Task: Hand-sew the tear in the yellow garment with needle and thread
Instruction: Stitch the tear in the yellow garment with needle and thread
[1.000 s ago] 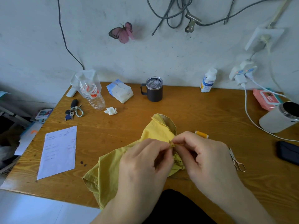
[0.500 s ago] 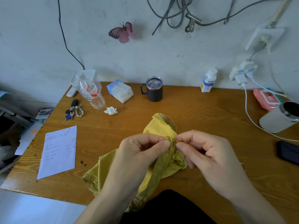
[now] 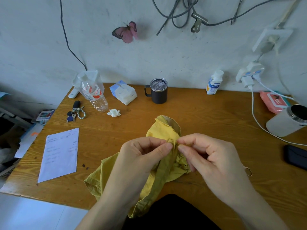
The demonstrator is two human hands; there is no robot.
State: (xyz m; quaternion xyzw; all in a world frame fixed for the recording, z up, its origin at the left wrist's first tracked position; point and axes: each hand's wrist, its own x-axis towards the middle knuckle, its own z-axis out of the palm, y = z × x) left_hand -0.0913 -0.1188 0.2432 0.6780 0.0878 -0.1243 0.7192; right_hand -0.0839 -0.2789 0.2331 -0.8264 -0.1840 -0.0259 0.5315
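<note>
The yellow garment [image 3: 163, 130] lies crumpled on the wooden desk [image 3: 207, 113], one end hanging over the near edge. My left hand [image 3: 142, 156] pinches a bunched fold of the cloth between thumb and forefinger. My right hand [image 3: 209, 155] pinches the same fold from the right, fingertips almost touching the left thumb. The needle and thread are too small to make out between the fingers. A scissors handle ring [image 3: 247, 171] peeks out from behind my right hand.
A white paper sheet [image 3: 59, 154] lies at left, with keys [image 3: 75, 113], a plastic bottle [image 3: 93, 95], a tissue pack [image 3: 123, 92] and a dark mug [image 3: 158, 91] behind. A white jar [image 3: 285, 123], black phone [image 3: 295, 156], pink wipes pack [image 3: 272, 102] and charger cable [image 3: 255, 117] sit at right.
Both hands shifted slightly left and lifted the fold, with more cloth drawn toward the desk's near edge. My right hand now covers the yellow spool and most of the scissors.
</note>
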